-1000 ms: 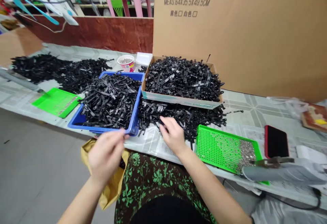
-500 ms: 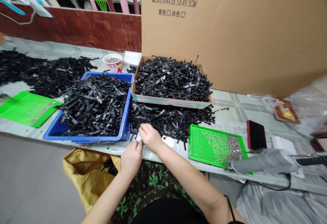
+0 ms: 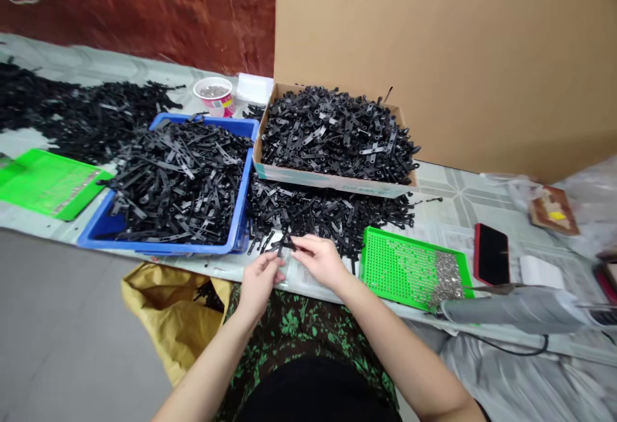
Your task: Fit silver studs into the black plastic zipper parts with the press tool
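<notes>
A long work table [image 3: 463, 207] covered in printed paper runs across the frame, a big cardboard carton [image 3: 443, 56] standing behind it at upper right. At lower centre, the left hand [image 3: 260, 281] and right hand [image 3: 321, 260] meet over the table's near edge, fingertips of both pinched shut on one small black strap piece [image 3: 285, 244] (its exact shape is blurred). Just above lies a loose heap of black pieces [image 3: 332, 213]; a blue bin [image 3: 243, 181] sits left, a green perforated tray [image 3: 409, 268] right.

Both hands [image 3: 289, 268] have lifted a black strip [image 3: 285, 244] off the pile [image 3: 332, 213].
</notes>
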The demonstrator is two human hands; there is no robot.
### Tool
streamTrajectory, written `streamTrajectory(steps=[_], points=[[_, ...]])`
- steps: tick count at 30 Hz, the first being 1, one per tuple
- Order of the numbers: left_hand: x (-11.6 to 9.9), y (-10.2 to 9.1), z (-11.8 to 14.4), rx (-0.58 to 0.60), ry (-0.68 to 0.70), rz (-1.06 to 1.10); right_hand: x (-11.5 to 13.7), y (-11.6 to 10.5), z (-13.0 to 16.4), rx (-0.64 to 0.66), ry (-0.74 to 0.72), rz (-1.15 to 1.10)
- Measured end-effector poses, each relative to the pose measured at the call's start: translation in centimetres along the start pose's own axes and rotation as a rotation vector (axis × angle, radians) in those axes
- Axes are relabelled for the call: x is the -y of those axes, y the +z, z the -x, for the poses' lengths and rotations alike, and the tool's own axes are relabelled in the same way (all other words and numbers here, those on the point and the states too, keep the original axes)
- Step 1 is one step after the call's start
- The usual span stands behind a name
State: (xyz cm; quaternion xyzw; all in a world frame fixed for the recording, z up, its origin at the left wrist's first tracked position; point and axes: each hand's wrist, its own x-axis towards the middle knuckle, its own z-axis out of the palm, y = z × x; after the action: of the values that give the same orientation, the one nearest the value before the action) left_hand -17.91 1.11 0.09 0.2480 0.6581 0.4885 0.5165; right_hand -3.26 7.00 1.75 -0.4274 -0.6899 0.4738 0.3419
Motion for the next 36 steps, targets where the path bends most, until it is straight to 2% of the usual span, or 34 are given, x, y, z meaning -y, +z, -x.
streamTrajectory(steps=[2, 5, 7, 10, 13, 17, 21, 25, 27, 29, 31, 32, 34, 36], points=[[-0.4, 0.7, 0.7, -0.015, -0.049, 0.146, 0.0, 0.4, 0.9, 0.003, 0.019, 0.005], [-0.9, 1.3, 1.4, -0.014, -0.099, 0.260, 0.0, 0.8, 2.2, 0.044, -0.053, 0.031], [-1.3, 1.6, 1.7, -0.001, -0.127, 0.293, -0.1, 0.8, 2.8, 0.051, -0.090, 0.021], [-1.7, 2.0, 1.9, 0.032, -0.155, 0.310, -0.4, 0.5, 3.4, 0.003, -0.021, -0.080], [-2.1, 2.4, 2.0, 0.038, -0.166, 0.328, -0.8, -0.1, 3.6, 0.036, -0.016, -0.092], [-2.3, 2.7, 2.4, 0.039, -0.199, 0.323, -0.7, -0.7, 3.8, 0.064, -0.087, 0.010], [-2.4, 3.0, 2.7, 0.053, -0.197, 0.318, -0.2, -0.9, 4.7, 0.021, -0.151, 0.140], [-1.8, 3.5, 2.3, 0.139, -0.241, 0.252, -0.2, -2.8, 5.4, 0.021, -0.198, 0.318], [-1.2, 3.9, 2.1, 0.183, -0.277, 0.171, -0.5, -4.5, 4.9, -0.101, -0.101, 0.494], [-0.7, 4.3, 1.9, 0.223, -0.294, 0.087, -0.9, -5.9, 3.9, -0.214, 0.087, 0.737], [-0.4, 4.8, 1.9, 0.260, -0.285, 0.024, -1.3, -6.7, 2.7, -0.177, 0.220, 0.931], [-0.4, 4.9, 1.9, 0.274, -0.273, 0.000, -1.4, -6.9, 2.2, -0.140, 0.223, 0.975], [-0.6, 5.2, 2.0, 0.306, -0.231, -0.043, -1.3, -7.1, 1.5, -0.124, 0.116, 0.954], [-1.2, 5.2, 1.9, 0.358, -0.149, -0.099, -0.9, -7.3, 1.5, -0.162, -0.049, 0.825]])
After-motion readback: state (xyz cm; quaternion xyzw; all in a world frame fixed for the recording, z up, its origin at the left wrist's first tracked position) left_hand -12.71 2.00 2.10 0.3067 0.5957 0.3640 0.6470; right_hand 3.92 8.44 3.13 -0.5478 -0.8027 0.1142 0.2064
